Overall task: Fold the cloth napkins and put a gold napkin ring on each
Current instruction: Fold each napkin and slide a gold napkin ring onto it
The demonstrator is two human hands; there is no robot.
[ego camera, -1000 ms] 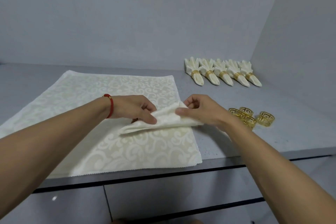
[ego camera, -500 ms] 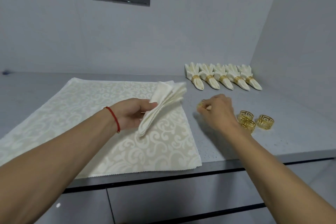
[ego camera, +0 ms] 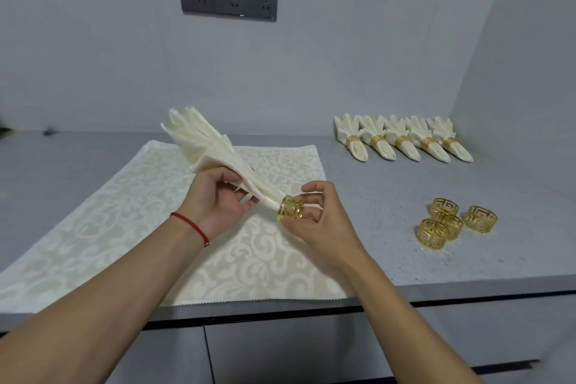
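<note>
- Currently, a folded cream napkin (ego camera: 205,146) is gripped mid-length by the left hand (ego camera: 218,196), fingers curled round it, above a patterned cloth (ego camera: 124,221)
- Its narrow end is seated in a gold napkin ring (ego camera: 291,208) — pinched by the right hand (ego camera: 314,218)
- Four loose rings (ego camera: 452,221) are clustered on the grey counter (ego camera: 389,184)
- Five ringed napkins (ego camera: 402,142) are lined up near the wall — well apart
</note>
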